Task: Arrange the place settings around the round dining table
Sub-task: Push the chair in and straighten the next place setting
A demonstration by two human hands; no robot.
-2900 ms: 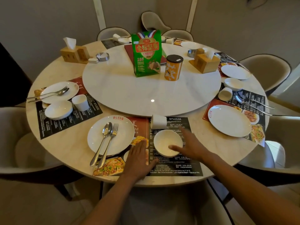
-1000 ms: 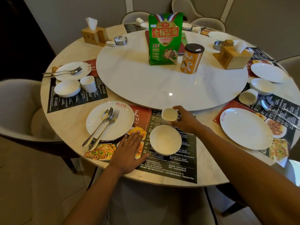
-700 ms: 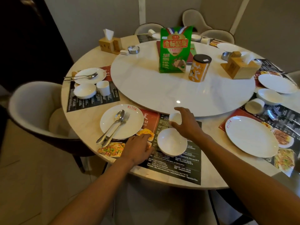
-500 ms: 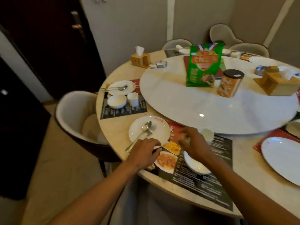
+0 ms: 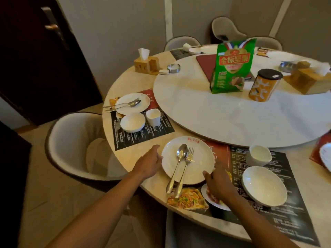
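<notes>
Both hands sit at the round white ceramic plate [image 5: 197, 161] on the near edge of the round beige marble dining table [image 5: 129, 158]. Left hand [image 5: 149, 162] touches the plate's left rim w/ fingers curled against it; right hand [image 5: 217, 181] is at the lower-right rim, fingers bent over the edge (can't tell if either actually grips). So the plate lies between the 2 hands. A silver metal spoon [image 5: 177, 167] & fork [image 5: 186, 169] lie side by side across it, handles poking past the near rim. Right of the plate, on the black printed placemat [image 5: 286, 217]: a white bowl [image 5: 264, 186] & small white cup [image 5: 259, 155], both apart from the hands.
</notes>
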